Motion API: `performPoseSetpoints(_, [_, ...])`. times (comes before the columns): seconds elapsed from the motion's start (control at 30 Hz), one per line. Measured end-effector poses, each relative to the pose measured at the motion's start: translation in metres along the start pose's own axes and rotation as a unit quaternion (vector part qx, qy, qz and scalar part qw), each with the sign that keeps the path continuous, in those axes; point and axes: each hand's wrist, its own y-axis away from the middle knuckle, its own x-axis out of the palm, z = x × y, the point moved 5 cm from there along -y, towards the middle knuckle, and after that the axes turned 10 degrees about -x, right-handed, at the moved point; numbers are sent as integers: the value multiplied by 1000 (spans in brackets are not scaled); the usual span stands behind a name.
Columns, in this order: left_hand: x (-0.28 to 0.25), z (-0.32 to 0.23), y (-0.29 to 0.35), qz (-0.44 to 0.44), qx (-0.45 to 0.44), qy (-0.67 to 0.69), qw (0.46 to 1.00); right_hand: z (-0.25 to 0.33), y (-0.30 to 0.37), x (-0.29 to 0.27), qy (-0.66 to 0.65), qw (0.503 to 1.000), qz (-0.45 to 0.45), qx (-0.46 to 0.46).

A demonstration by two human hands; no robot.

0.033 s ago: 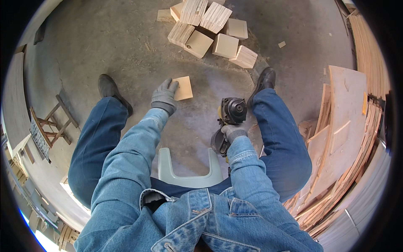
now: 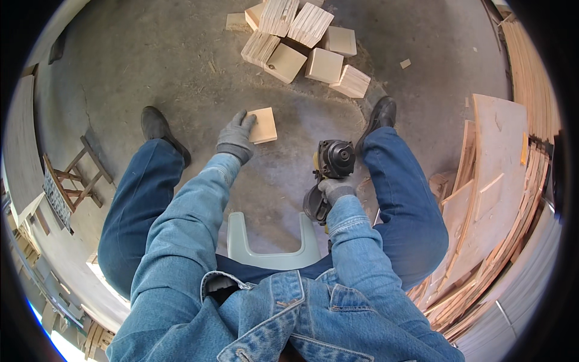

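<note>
My left hand (image 2: 234, 139), in a grey work glove, grips the left edge of a square, pale wooden block (image 2: 264, 125) in front of me, between my feet. Part of that edge is hidden behind my fingers. In my right hand (image 2: 338, 189), also gloved, is a power tool that looks like a nail gun (image 2: 335, 159), black and yellow, with a round capped head and a dark round housing beside my wrist. My fingers wrap its handle, and the tool's lower end is out of sight.
A pile of stacked square wooden blocks (image 2: 325, 65) lies ahead on the concrete floor. Beneath me is a pale green plastic stool (image 2: 237, 235). Wooden boards (image 2: 497, 145) lean and lie at the right. A small wooden frame (image 2: 75, 175) stands at the left.
My left hand and the block in it have shifted very slightly, with a little more of the block's near edge showing. My right hand and the tool have not moved.
</note>
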Motion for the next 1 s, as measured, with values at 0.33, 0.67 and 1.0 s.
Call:
performPoseSetpoints(0.33, [-40,6,-24,-2,-66,54,996,17,17,-5,-41,998,2,41])
performPoseSetpoints(0.67, [-33,2,-27,-29,-123,68,990,13,12,-3,-27,999,0,33])
performPoseSetpoints(1.0, [115,37,-33,203,-252,494,807,9,3,3,0,1000,18,2])
